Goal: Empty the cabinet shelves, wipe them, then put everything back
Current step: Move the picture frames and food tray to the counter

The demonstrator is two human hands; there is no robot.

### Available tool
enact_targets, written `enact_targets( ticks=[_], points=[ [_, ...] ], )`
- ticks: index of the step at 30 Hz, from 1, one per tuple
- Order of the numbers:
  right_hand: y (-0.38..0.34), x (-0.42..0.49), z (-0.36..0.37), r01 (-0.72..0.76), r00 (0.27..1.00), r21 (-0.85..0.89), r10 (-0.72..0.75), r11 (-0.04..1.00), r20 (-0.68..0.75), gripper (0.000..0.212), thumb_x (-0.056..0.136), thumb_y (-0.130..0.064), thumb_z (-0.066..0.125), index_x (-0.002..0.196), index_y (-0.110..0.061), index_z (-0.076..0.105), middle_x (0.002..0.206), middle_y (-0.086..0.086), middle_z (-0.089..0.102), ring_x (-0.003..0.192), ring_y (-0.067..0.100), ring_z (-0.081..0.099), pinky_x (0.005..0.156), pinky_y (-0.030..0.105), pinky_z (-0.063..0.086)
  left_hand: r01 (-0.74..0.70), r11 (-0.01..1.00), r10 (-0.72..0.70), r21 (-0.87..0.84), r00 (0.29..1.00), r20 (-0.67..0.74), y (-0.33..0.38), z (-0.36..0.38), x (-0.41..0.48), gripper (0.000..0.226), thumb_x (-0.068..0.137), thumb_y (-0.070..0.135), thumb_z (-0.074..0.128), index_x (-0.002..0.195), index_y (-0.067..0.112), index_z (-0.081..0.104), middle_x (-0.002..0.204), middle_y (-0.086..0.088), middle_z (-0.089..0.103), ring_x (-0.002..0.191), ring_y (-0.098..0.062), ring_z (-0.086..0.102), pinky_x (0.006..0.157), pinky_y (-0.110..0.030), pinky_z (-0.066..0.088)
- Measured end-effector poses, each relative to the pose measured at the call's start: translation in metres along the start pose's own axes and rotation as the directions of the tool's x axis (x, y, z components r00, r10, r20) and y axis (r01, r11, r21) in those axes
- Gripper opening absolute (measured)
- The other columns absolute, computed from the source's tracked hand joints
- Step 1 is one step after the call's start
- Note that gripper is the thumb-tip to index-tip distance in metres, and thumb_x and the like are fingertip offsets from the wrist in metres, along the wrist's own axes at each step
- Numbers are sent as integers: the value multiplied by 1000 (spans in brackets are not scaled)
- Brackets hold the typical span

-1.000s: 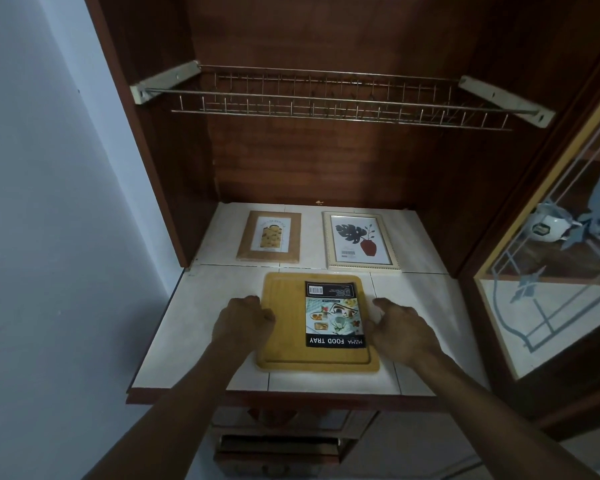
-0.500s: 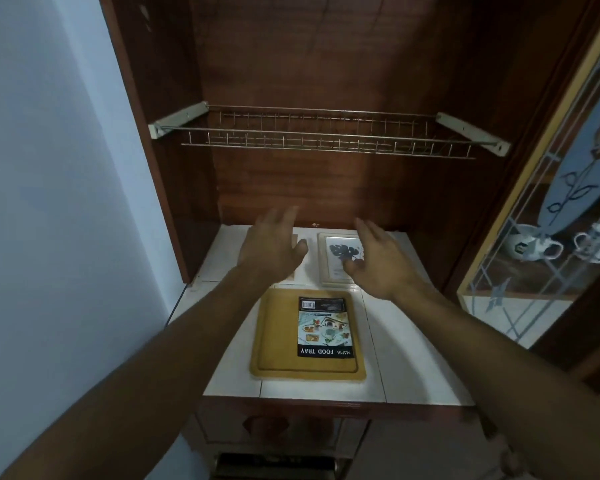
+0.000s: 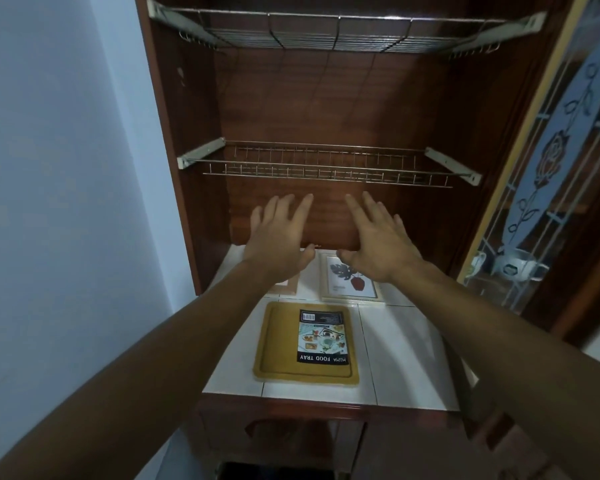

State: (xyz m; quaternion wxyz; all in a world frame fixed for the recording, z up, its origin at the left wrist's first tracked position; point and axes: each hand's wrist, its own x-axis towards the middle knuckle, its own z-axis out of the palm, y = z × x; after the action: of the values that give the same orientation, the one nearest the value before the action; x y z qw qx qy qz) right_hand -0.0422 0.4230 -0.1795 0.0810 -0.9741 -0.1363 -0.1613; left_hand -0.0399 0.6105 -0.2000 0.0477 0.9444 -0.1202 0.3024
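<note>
**Both hands raised and empty, over the two frames behind the food tray**

- Wooden cabinet [image 3: 326, 98], door open. All places are given from the food tray [image 3: 278, 341].
- Glass door [image 3: 551, 168] with a flower pattern, to the right of the tray. White crockery [image 3: 513, 265] sits behind it.
- Upper wire rack [image 3: 336, 32] high above the tray, lower wire rack [image 3: 326, 168] between the two. Nothing shows on either.
- White tiled shelf [image 3: 402, 358] under the tray.
- The tray is yellow and lies flat near the shelf's front edge. Its long axis runs front to back, away from the person.
- Left hand [image 3: 281, 237] and right hand [image 3: 378, 244] are above and behind the tray, below the lower rack. Fingers are spread and straight, palms face away, and neither hand holds anything. They are apart from each other and touch nothing that I can see.
- Leaf-print frame [image 3: 350, 282] lies just behind the tray, flat, long axis front to back. The right wrist covers part of it.
- Brown frame [image 3: 286, 287] lies behind the tray on the left, mostly hidden by the left hand.
- Label [image 3: 323, 336] on the tray, barcode at its far end. "FOOD TRAY" reads upside down from here. The word before it is too small to read.

Judgement: each frame lies under its own hand, the left hand nearer the brown one and the right nearer the leaf print. A downward reach would suit the frames. The raised fingers could equally be heading for the lower rack. I cannot tell which, nor whether this is the emptying or the restocking.
</note>
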Motion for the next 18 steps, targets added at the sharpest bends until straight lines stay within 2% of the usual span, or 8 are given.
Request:
enact_targets(
  ticks=[6,11,14,18],
  points=[
    [-16,-30,-13,14,1000,-29,-14,999,-4,99,88,-48,63,155,-29,-7,163,5,-10,150,29,-3,121,50,5,-44,999,44,27,999,-19,3,-25,-22,86,87,45,59,155,23,13,159,-15,16,146,-36,14,114,-56,13],
    [-23,-54,-22,29,1000,-46,-29,999,1,97,88,-50,61,154,-29,-7,163,5,-11,150,29,-2,121,50,6,-26,999,26,41,1000,-2,9,-40,-43,87,87,46,59,155,25,9,160,-13,13,147,-35,10,114,-57,11],
    [-21,-71,-27,61,998,-24,-61,998,-3,96,89,-49,61,155,-29,-5,163,4,-9,150,28,-1,121,49,6,-23,999,24,39,999,-25,18,-50,-58,86,86,44,61,155,22,13,158,-14,20,146,-35,14,113,-58,13],
    [-13,-95,-36,136,989,5,-135,991,-63,90,90,-44,61,156,-25,2,163,4,-6,150,25,-2,121,45,5,-38,999,42,38,995,-92,34,-57,-75,82,81,38,67,151,16,29,152,-18,33,142,-39,26,110,-60,20]
  ],
)
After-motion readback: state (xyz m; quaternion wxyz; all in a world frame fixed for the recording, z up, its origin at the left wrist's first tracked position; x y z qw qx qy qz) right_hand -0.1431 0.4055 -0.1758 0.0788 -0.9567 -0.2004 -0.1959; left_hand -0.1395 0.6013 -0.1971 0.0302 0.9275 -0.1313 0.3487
